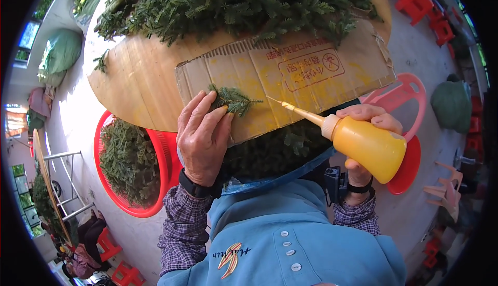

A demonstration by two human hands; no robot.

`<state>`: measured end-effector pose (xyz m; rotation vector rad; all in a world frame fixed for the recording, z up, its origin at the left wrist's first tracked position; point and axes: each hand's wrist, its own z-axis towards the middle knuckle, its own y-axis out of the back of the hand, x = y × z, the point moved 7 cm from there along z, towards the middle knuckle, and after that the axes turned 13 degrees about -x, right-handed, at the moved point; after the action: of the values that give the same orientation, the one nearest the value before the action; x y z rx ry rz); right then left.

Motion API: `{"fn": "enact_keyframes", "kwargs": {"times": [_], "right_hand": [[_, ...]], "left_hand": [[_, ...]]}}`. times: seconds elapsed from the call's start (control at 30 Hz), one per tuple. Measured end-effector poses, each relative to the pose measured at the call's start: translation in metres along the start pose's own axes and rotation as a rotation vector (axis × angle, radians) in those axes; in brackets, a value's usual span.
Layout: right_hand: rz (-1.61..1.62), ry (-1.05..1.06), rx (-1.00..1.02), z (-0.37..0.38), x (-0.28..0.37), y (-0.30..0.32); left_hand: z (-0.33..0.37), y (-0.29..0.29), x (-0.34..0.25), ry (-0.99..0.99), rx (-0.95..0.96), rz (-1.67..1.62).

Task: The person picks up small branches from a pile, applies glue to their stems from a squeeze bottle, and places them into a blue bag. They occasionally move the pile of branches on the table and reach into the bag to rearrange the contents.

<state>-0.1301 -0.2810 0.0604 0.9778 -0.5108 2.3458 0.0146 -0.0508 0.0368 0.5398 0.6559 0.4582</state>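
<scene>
A small green fir sprig (236,101) lies on a flattened cardboard piece (218,71) smeared with yellow. The thumb and fingertips of my left hand (202,135) are closed on its leafy end, and its bare stem points right. My right hand (371,117) grips a squeeze bottle (365,146) of yellow liquid, tilted with its thin nozzle toward the stem. Between the yellow-coated nozzle tip and the stem end there is a small gap. Under the cardboard is a round wooden table (129,89), with a large heap of fir sprigs (233,6) on its far side.
More sprigs (127,164) fill a red basket (97,154) at my left. Dark greenery in blue plastic (290,174) rests against me, below the cardboard's near edge. A pink plastic chair (412,91) stands right. Red stools (414,3) and green sacks (451,104) are farther off.
</scene>
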Motion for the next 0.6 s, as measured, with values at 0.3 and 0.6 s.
{"fn": "enact_keyframes", "kwargs": {"times": [0.3,0.6], "right_hand": [[-0.039,0.024,-0.155,0.005,0.001,0.03],[-0.015,0.016,-0.156,0.005,-0.006,0.027]], "left_hand": [[0.0,0.039,-0.04,-0.003,0.385,-0.269],[0.13,0.024,0.063,-0.158,-0.045,0.102]]}}
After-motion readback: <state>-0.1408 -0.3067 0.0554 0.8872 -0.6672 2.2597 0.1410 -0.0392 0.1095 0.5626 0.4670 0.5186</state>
